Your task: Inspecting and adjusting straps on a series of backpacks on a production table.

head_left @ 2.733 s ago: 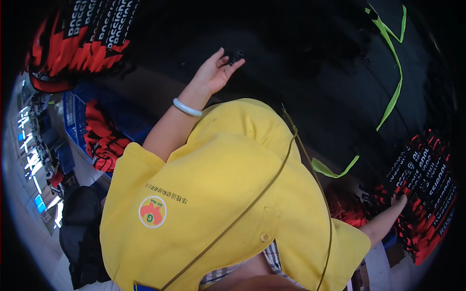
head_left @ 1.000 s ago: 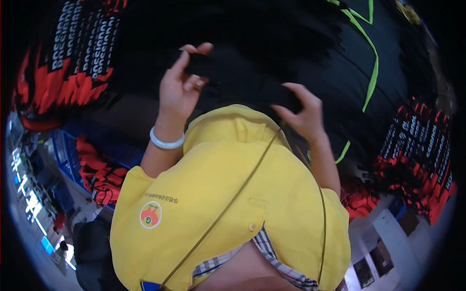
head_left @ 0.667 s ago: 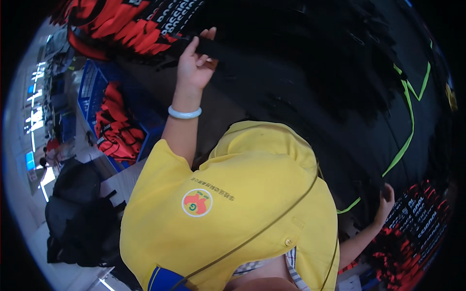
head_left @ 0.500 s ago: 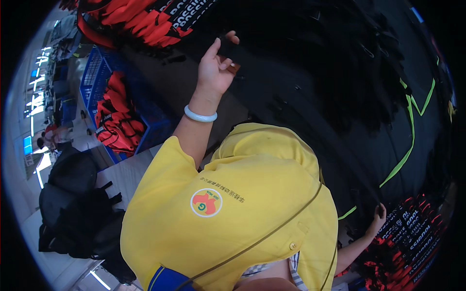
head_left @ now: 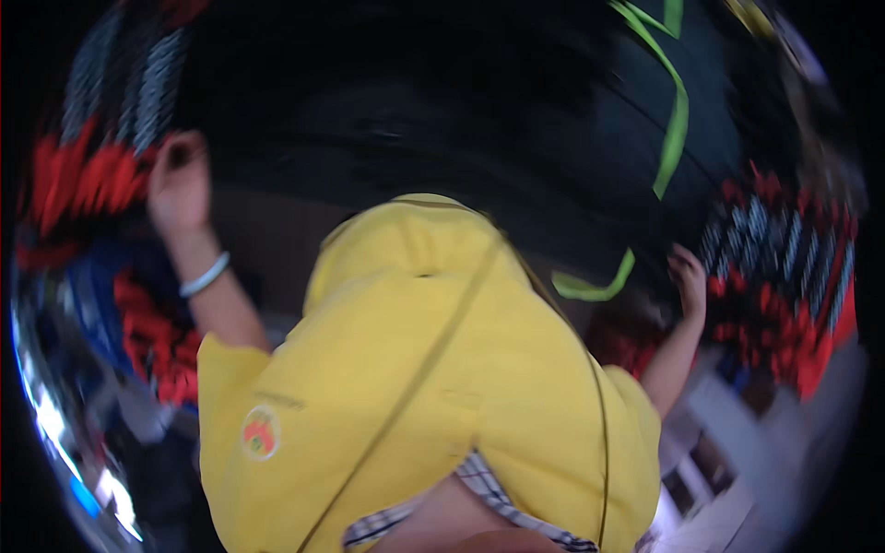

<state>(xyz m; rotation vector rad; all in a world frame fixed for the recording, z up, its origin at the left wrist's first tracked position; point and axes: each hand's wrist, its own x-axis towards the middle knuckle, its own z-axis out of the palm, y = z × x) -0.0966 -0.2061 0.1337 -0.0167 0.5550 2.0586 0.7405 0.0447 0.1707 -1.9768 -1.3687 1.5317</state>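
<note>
Across the whole view the picture is blurred, so I cannot tell if the left hand (head_left: 178,182) and the right hand (head_left: 688,277) grip the black cloth (head_left: 442,120) or only press its edges; the fingers look bent. At far left and far right of the cloth lies red-and-white patterned fabric (head_left: 784,267), and a green strip (head_left: 675,120) runs over it. Much of the lower middle is hidden by the yellow shirt (head_left: 433,387), and a bright floor (head_left: 737,461) shows at lower right.

Dim overall, heavy motion blur throughout. Strong fisheye bending, black vignette at rim. Glare streak lower left edge. Nothing sharp.
</note>
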